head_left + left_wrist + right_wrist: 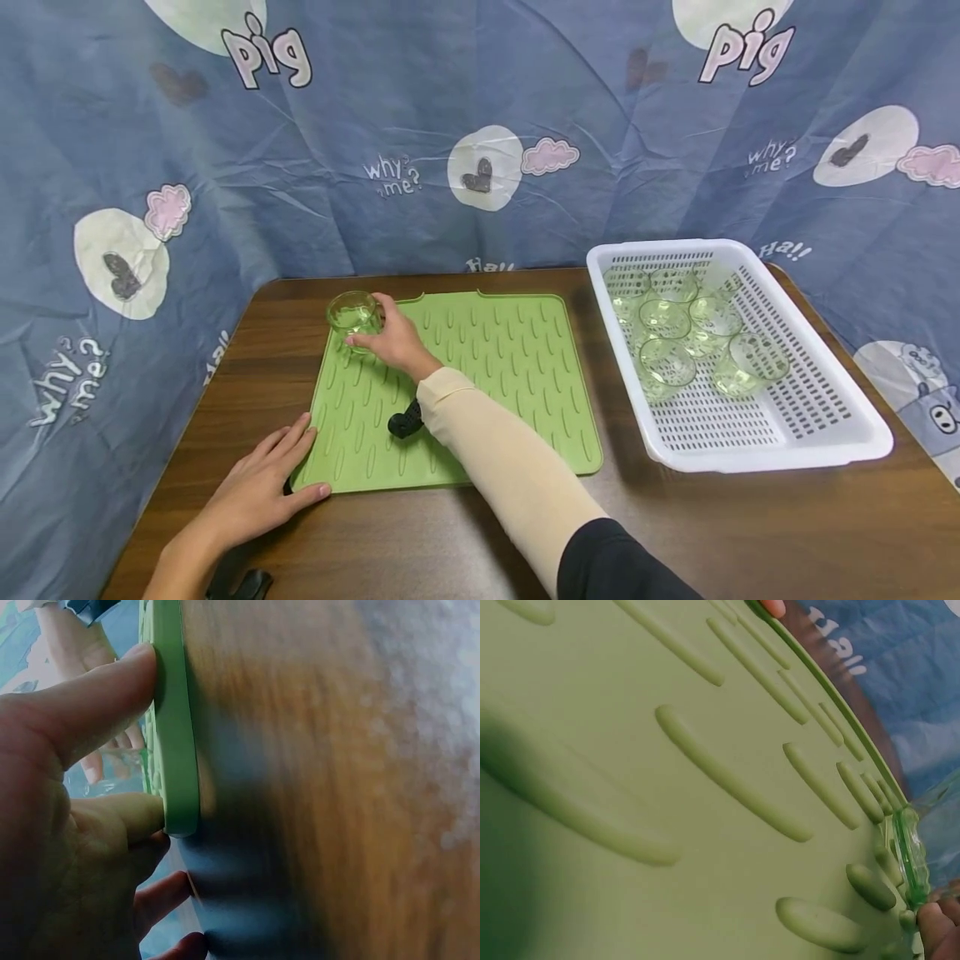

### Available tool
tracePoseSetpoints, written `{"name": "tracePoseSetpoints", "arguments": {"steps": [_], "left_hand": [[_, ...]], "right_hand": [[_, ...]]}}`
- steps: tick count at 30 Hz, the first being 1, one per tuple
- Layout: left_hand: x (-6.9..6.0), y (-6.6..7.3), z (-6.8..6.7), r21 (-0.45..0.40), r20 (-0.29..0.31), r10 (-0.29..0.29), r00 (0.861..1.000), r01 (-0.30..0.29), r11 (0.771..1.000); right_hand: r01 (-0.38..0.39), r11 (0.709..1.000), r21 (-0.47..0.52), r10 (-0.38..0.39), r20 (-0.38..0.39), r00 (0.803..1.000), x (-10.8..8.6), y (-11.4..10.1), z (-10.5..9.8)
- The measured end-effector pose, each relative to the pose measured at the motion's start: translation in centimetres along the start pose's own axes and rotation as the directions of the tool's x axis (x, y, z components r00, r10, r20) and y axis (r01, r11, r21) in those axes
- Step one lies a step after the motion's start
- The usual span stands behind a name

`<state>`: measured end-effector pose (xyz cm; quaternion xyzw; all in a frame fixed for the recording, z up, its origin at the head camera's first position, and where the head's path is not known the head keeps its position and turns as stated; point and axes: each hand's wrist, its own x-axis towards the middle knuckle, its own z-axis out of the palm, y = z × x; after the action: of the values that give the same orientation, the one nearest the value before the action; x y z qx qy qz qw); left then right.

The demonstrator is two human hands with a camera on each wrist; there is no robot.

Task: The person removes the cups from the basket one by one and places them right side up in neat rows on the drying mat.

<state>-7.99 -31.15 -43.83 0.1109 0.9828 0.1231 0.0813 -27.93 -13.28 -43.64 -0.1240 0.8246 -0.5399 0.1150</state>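
Observation:
My right hand (392, 335) grips a clear, green-tinted drinking glass (354, 317) at the far left corner of a green ridged drying mat (480, 375). In the right wrist view the glass (909, 859) has its thick base at the mat, with a fingertip (934, 930) against it. My left hand (258, 492) lies with straight, spread fingers at the mat's near left corner. The left wrist view has its thumb and a finger touching the edge of the mat (174, 750), the other fingers on the wooden table.
A white perforated plastic basket (832, 425) stands on the right of the brown wooden table (390, 542), with several similar glasses (667, 362) grouped toward its left and back. A blue printed cloth (420, 100) hangs behind the table. A black strap-like object (251, 585) shows by the left forearm.

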Motion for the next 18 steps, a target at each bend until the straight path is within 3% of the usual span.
{"name": "tracePoseSetpoints", "arguments": {"steps": [18], "left_hand": [[-0.04,0.14,-0.22,0.009,0.006,-0.005,1.0,0.005,1.0]], "right_hand": [[0.027,1.0,-0.012,-0.027,0.002,1.0,-0.08,-0.66,-1.01]]}}
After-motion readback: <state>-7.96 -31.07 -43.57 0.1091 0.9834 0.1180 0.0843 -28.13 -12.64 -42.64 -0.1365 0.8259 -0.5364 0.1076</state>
